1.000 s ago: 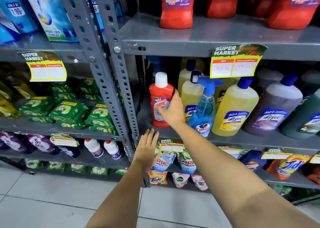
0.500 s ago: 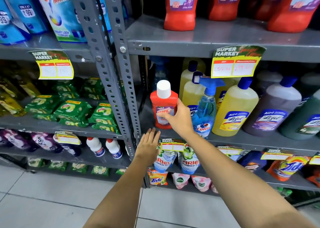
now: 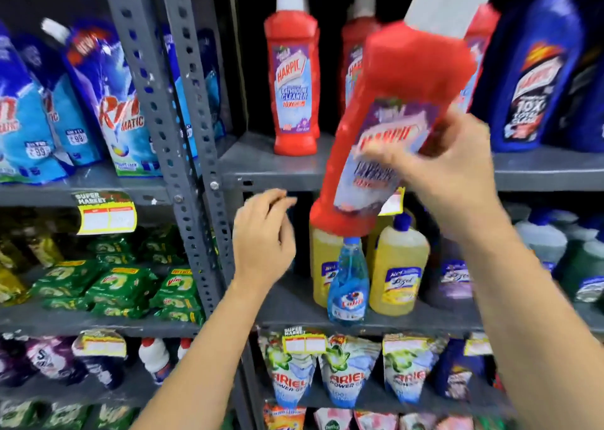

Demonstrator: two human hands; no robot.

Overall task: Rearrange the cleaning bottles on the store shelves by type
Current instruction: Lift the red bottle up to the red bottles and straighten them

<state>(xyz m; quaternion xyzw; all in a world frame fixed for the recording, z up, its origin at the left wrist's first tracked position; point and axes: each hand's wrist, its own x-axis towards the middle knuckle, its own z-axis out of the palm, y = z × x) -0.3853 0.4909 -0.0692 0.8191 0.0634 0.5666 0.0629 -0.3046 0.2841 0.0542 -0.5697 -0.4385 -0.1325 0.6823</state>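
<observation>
My right hand [image 3: 447,174] grips a red Harpic bottle [image 3: 402,79] with a white cap, held tilted in the air in front of the upper shelf [image 3: 261,164]. On that shelf stand other red Harpic bottles [image 3: 292,79], with blue Harpic bottles [image 3: 536,79] to their right. My left hand [image 3: 264,236] hovers loosely curled and holds nothing, in front of the middle shelf, left of a blue spray bottle [image 3: 348,282] and yellow cleaner bottles [image 3: 398,276].
A grey perforated upright [image 3: 183,155] divides the racks. Blue detergent pouches [image 3: 108,102] and green sachets [image 3: 121,285] fill the left rack. Grey and dark bottles [image 3: 555,266] stand at the middle shelf's right. Ariel pouches [image 3: 343,374] sit on the lower shelf.
My right hand has lifted the red Harpic bottle off the middle shelf up to the level of the upper shelf. My view has tilted upward, and my left hand has risen and curled.
</observation>
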